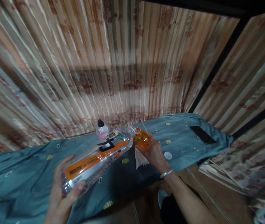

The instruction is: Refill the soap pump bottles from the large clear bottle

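My left hand is closed around the base of a large clear plastic bottle with an orange and silver label. The bottle lies tilted, its neck pointing up and to the right. My right hand grips a small clear bottle of orange liquid, its opening close to the large bottle's mouth; I cannot tell whether they touch. A pale tissue or small bag shows below my right hand. Just behind the large bottle stands a clear bottle with a black top, partly hidden.
A teal patterned cloth covers the long surface. On it lie a round white cap and a dark phone toward the right. Pleated curtains hang behind, with a dark metal post at the right. Tiled floor shows below.
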Available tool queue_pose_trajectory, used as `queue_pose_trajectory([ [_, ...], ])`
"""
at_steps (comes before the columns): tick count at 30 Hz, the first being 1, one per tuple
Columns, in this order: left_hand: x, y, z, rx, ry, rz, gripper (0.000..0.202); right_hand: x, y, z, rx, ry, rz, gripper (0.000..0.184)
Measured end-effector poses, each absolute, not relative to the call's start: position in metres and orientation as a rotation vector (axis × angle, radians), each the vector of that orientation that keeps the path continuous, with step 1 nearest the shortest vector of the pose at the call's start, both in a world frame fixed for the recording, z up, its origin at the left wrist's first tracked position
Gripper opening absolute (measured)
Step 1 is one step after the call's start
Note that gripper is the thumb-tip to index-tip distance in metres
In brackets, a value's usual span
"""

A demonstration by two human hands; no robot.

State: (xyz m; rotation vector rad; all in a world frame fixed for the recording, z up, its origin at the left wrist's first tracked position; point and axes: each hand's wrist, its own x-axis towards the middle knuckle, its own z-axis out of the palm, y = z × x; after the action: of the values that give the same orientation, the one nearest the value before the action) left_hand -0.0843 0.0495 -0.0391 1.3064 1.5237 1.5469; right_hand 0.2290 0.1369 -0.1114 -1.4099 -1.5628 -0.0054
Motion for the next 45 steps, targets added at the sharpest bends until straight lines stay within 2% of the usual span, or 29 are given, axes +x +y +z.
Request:
queue_pose_trajectory([
  [15,-0.071,0.043,-0.02,1.235,1.494,1.523,0.096,0.233,0.139,-0.116,-1.365,-1.549,0.02,0.066],
  [45,-0.07,0.039,-0.011,1.335,1.566,1.475,0.101,0.234,0.138,-0.117,-1.36,-1.583,-0.081,0.064],
])
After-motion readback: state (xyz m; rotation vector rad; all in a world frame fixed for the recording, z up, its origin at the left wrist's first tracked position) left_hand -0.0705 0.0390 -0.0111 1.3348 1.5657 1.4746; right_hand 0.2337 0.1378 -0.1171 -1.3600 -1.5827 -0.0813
